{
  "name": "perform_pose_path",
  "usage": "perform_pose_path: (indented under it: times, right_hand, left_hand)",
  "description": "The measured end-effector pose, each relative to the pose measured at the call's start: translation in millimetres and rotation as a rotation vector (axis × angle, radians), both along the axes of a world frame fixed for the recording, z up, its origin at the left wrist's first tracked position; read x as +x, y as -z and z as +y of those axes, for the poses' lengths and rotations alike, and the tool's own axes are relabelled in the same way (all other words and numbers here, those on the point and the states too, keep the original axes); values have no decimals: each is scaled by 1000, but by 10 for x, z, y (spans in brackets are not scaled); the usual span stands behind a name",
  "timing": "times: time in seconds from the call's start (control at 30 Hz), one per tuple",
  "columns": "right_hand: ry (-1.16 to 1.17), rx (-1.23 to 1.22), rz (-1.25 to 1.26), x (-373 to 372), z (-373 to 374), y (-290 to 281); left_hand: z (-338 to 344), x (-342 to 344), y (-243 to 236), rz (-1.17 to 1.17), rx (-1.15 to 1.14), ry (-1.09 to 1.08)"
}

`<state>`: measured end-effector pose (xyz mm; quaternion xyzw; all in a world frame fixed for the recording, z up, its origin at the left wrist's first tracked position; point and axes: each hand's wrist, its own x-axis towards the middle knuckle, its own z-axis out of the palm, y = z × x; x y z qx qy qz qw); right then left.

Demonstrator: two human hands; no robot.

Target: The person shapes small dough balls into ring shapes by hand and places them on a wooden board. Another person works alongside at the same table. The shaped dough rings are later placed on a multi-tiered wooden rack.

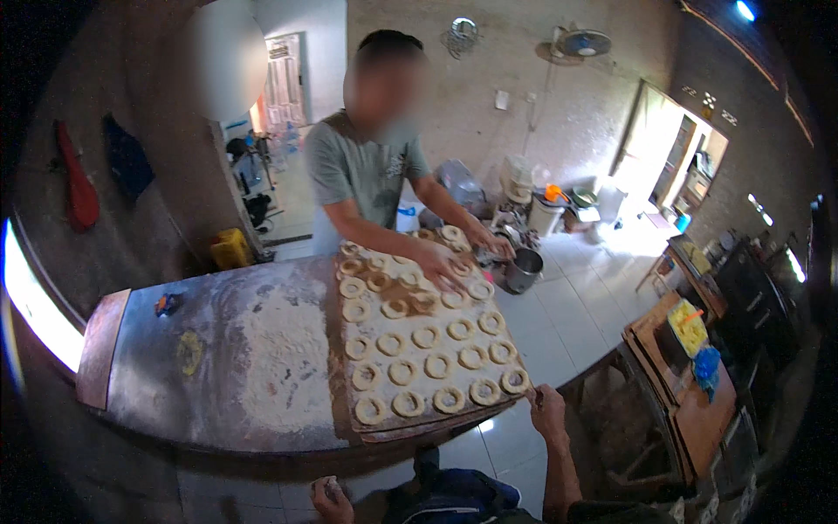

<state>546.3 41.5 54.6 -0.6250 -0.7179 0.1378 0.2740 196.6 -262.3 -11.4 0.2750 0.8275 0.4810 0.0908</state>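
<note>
A floured board (377, 334) lies on the right end of the table, covered with rows of raw dough rings (437, 365). At its near right corner is my right hand (547, 410), its fingers closed on the board's edge. My left hand (332, 500) is low in front of the table, apart from the board, with its fingers curled; whatever may be inside them is hidden. Across the table a co-worker in a grey shirt (371, 179) leans over the board. One of that person's hands (443, 265) is above the far rings, the other (493, 243) by the far right edge.
Loose flour (284, 358) covers part of the metal tabletop (166, 375) to the left. A metal pot (524, 271) stands beyond the board's right side. At right, a wooden table (698, 437) bears a container of yellow food (688, 325) and a blue plastic bag (706, 367).
</note>
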Motion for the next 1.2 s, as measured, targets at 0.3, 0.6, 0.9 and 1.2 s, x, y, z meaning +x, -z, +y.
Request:
perform_pose_path:
  times: [0.3,0.6,0.9,1.2]
  right_hand:
    - [41,-23,237,126,379,240]
    - [-128,-173,240,89,1419,450]
    - [-79,-271,185,-59,1504,293]
    - [-161,-435,291,-53,1607,295]
  left_hand:
    - [292,-196,0,115,2,52]
    - [1134,-285,-183,-127,-347,-51]
    - [1452,-550,523,-18,-381,-124]
    - [1850,-627,211,-92,-703,62]
